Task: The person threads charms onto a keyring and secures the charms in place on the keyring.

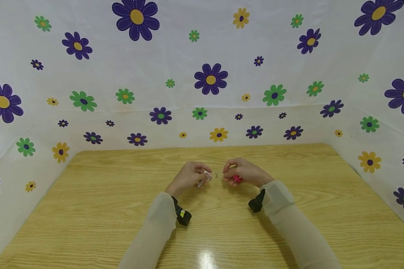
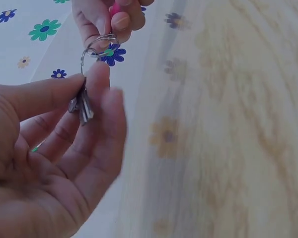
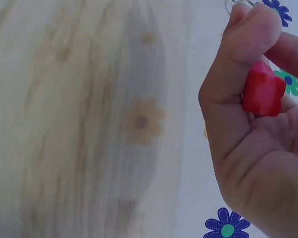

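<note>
My left hand (image 1: 188, 177) pinches a small bunch of metal keys (image 2: 83, 105) between thumb and forefinger, its other fingers spread behind them. From the keys, thin linked metal rings (image 2: 82, 60) reach across to my right hand (image 1: 245, 172). That hand holds a pinkish-red key fob (image 3: 263, 93), its fingers curled round it and its thumb near the rings. In the head view, both hands are close together above the table, with the rings spanning the small gap. How the rings join inside the right fingers is hidden.
Under the hands lies a wood-grain table (image 1: 208, 220). A white cloth (image 1: 175, 63) printed with purple, green and yellow flowers rises behind the table and along both sides. Black wrist cameras (image 1: 183, 216) are strapped to both wrists.
</note>
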The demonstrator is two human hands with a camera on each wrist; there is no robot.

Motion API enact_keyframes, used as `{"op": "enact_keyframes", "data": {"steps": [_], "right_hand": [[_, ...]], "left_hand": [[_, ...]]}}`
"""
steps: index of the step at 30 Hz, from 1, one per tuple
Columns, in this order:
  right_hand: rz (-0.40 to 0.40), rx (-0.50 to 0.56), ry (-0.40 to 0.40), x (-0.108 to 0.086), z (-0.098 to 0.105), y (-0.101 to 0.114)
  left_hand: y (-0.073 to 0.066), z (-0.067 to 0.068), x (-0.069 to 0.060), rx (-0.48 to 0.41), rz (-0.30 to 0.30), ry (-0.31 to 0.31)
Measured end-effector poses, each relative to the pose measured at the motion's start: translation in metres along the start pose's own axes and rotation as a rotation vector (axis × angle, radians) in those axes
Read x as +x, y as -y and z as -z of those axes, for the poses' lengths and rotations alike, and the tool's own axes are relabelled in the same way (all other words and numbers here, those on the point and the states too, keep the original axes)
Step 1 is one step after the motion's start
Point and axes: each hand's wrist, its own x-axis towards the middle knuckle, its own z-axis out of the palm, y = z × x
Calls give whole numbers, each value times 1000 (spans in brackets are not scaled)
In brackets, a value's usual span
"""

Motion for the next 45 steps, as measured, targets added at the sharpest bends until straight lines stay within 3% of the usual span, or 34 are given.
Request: {"op": "enact_keyframes", "data": {"steps": [4,18,37,45], "right_hand": [[-7,-42,2,-1,7,-1],[-10,-6,24,-2,26,-2],[0,89,21,-5,38,-9],[-20,97,4,-2,40,-14]], "left_hand": [[-1,4,-2,-67,36,26],[-2,14,-2,-57,64,62],[2,20,1,-50,78,-30],[8,21,4,-72,98,-34]]}}
